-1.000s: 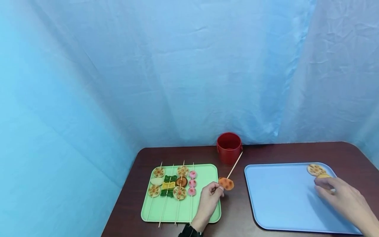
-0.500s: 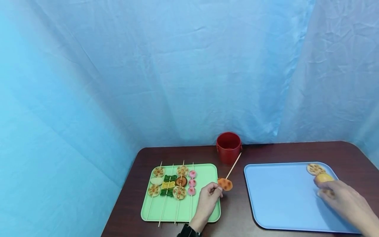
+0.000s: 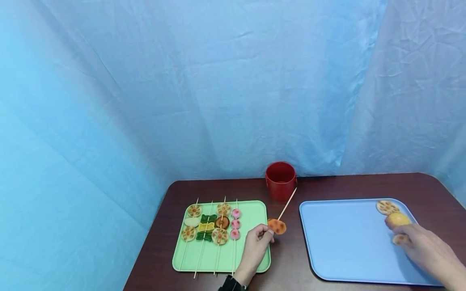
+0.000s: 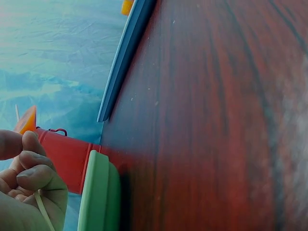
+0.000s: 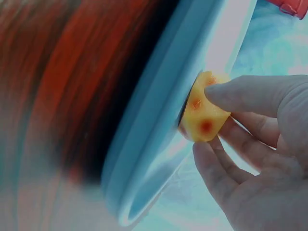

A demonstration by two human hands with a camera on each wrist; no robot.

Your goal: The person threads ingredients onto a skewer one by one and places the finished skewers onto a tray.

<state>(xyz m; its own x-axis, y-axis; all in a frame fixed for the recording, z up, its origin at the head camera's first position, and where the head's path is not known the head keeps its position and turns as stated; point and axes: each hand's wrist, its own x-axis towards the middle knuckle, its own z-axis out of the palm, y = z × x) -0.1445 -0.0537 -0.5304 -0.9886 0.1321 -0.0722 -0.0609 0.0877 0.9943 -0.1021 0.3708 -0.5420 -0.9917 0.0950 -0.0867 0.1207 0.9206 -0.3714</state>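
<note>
In the head view my left hand (image 3: 256, 244) grips a wooden skewer (image 3: 287, 203) that carries an orange, brown-spotted slice (image 3: 277, 226), perhaps toy carrot. This hand is over the right edge of the green tray (image 3: 253, 258). The left wrist view shows the slice's orange edge (image 4: 30, 120) above the fingertips, and the stick's lower end comes out of the curled fingers. At the blue tray's right side, my right hand (image 3: 424, 246) pinches a yellow slice with brown spots (image 5: 206, 108) between thumb and fingers. Behind it lies a lotus root slice (image 3: 387, 207); another pale slice (image 3: 401, 239) shows beside the fingers.
Loaded skewers lie side by side on the green tray: lotus root with a pale slice, green and yellow pieces (image 3: 206, 227), lotus root with mushroom (image 3: 221, 222), and pink balls (image 3: 235, 223). A red bucket (image 3: 281, 182) stands behind, between that and the blue tray (image 3: 349, 242).
My right hand has drawn slightly back and to the right, and the yellow slice has come into fuller view in its fingers. My left hand with the skewer has barely moved.
</note>
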